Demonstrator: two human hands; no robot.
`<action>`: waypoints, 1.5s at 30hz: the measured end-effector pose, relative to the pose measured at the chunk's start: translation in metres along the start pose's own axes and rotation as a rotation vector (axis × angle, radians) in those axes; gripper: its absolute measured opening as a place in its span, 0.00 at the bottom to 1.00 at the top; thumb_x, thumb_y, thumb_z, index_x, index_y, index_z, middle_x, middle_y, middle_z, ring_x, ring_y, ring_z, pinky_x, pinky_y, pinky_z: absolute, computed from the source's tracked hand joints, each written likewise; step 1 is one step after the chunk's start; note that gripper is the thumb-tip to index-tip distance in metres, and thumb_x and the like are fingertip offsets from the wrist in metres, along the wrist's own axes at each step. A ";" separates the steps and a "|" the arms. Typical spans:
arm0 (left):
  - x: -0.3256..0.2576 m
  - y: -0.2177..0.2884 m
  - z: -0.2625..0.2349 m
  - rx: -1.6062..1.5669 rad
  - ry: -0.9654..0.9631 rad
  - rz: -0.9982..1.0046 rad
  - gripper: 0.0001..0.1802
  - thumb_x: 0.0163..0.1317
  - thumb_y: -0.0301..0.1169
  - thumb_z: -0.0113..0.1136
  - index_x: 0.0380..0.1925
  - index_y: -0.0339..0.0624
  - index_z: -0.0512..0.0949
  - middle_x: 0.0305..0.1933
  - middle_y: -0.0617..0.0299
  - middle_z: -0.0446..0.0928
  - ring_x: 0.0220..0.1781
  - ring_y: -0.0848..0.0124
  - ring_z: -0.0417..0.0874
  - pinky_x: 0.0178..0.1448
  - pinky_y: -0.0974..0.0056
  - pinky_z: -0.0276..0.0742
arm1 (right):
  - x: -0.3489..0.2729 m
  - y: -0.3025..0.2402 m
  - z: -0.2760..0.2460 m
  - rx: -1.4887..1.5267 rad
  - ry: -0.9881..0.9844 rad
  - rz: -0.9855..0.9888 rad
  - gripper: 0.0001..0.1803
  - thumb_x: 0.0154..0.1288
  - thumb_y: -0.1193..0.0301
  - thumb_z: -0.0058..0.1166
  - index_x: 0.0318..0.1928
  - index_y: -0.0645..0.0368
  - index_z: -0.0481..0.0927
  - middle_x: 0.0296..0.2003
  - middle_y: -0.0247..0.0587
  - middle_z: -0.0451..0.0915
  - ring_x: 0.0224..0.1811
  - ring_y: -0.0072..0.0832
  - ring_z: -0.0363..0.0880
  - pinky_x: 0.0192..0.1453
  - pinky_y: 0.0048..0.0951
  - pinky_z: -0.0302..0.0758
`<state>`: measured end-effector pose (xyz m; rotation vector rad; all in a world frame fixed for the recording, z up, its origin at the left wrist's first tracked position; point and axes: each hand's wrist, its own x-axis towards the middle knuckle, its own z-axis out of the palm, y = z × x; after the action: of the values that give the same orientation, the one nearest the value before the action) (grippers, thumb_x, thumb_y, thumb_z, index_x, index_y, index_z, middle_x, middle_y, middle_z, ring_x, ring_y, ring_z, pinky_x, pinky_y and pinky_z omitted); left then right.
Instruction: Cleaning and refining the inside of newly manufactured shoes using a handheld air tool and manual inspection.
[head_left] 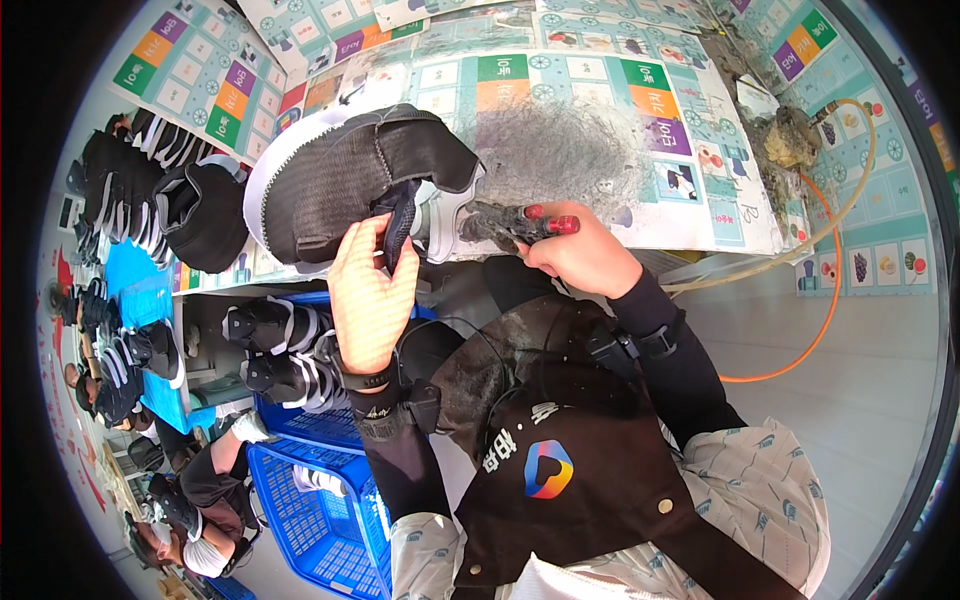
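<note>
My left hand (368, 290) grips a black mesh shoe (350, 180) with a white sole by its tongue and heel, holding it on its side over the table edge. My right hand (583, 250) is closed on a red-handled brush tool (520, 222) whose dark bristled tip sits right beside the shoe's white heel area. The shoe rests against the table (600, 120), which is covered in colourful printed sheets smeared with dark residue.
Another black shoe (200, 205) lies to the left on the table, with more shoes lined up beyond it. Blue plastic crates (320, 510) holding black-and-white shoes (280, 350) stand below left. An orange hose (825, 300) loops at right. A seated person (195, 500) is at lower left.
</note>
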<state>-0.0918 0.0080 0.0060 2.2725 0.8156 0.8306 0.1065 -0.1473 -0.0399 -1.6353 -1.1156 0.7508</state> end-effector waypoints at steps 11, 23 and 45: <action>-0.002 -0.006 0.001 -0.008 0.007 0.018 0.11 0.65 0.24 0.65 0.46 0.34 0.80 0.41 0.58 0.81 0.36 0.74 0.79 0.40 0.68 0.78 | -0.006 -0.021 0.000 0.117 -0.057 0.073 0.06 0.52 0.77 0.56 0.30 0.68 0.79 0.15 0.33 0.73 0.17 0.16 0.68 0.24 0.24 0.63; 0.008 -0.002 0.001 -0.026 -0.018 -0.015 0.13 0.61 0.22 0.65 0.46 0.31 0.80 0.40 0.54 0.80 0.35 0.67 0.84 0.41 0.65 0.80 | 0.004 0.006 0.004 -0.225 0.053 -0.169 0.07 0.58 0.74 0.60 0.30 0.65 0.78 0.22 0.42 0.75 0.20 0.36 0.72 0.28 0.34 0.68; 0.068 -0.016 -0.042 0.215 0.344 0.007 0.18 0.74 0.38 0.56 0.50 0.34 0.81 0.46 0.43 0.84 0.49 0.49 0.86 0.53 0.56 0.78 | 0.000 -0.011 -0.051 -0.560 0.457 -0.018 0.17 0.57 0.76 0.57 0.48 0.66 0.75 0.37 0.54 0.82 0.43 0.55 0.81 0.45 0.46 0.77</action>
<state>-0.0853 0.0789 0.0458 2.3494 1.0955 1.2108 0.1470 -0.1651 -0.0129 -2.1173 -1.0490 0.0211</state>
